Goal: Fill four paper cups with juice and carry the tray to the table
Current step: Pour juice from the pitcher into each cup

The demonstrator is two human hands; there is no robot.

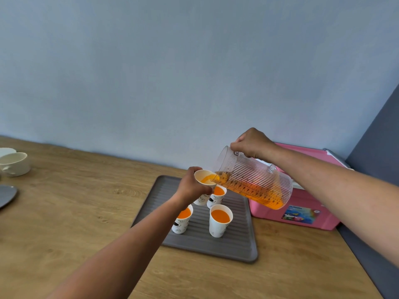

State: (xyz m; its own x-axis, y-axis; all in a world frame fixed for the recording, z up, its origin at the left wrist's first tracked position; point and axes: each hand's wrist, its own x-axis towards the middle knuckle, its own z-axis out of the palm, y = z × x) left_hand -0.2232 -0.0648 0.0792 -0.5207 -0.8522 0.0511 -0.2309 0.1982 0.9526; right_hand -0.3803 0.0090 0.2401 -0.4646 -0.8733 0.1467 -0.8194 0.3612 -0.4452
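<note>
My right hand (251, 144) grips the handle of a clear ribbed jug (254, 180), tilted left, with orange juice running from its spout. My left hand (190, 187) holds a white paper cup (205, 180) lifted above the grey ribbed tray (235, 244) and tipped toward the spout; juice streams into it. Three more paper cups stand on the tray with orange juice in them: one at the back (217, 196), one at the front left (182, 221) partly behind my left forearm, and one at the front right (220, 220).
A pink cooler box (302, 212) sits right behind the tray, against a grey side panel (375, 152). White bowls (15, 164) and a grey plate (6, 195) lie at the far left of the wooden counter (75, 201). A pale blue wall stands behind.
</note>
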